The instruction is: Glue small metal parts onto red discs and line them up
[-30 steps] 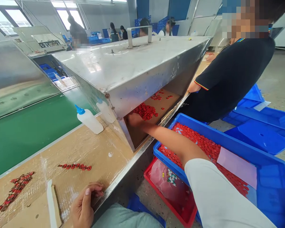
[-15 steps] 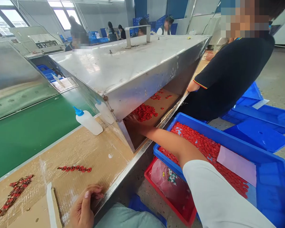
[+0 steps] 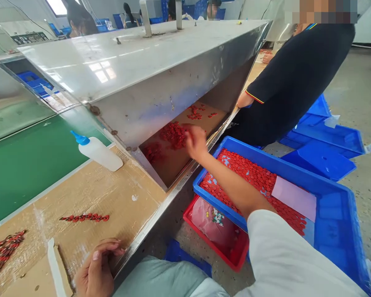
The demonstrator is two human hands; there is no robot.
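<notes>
Under the metal hood point(image 3: 160, 88), my right hand point(image 3: 196, 142) reaches in at the opening, beside a pile of red discs point(image 3: 173, 135). Its fingers are bent toward the pile, and their tips are too blurred to tell whether they hold any discs. My left hand point(image 3: 99, 264) rests at the table edge with its fingers curled; what is inside them, if anything, is hidden. A strand of red pieces point(image 3: 85, 217) lies on the cardboard-covered table point(image 3: 120, 206) above my left hand, and a thicker red bunch point(image 3: 6, 251) is at the far left.
A white bottle with a blue tip point(image 3: 100, 153) lies beside the hood. Right of the table are a blue bin point(image 3: 330, 206) of red discs with a pink sheet and a red tray point(image 3: 235, 251). A person in a dark shirt point(image 3: 306, 78) sits at the right.
My right hand has moved right and up, out from deeper under the hood, to the near side of the disc pile. The view has shifted; my left hand keeps its curled pose.
</notes>
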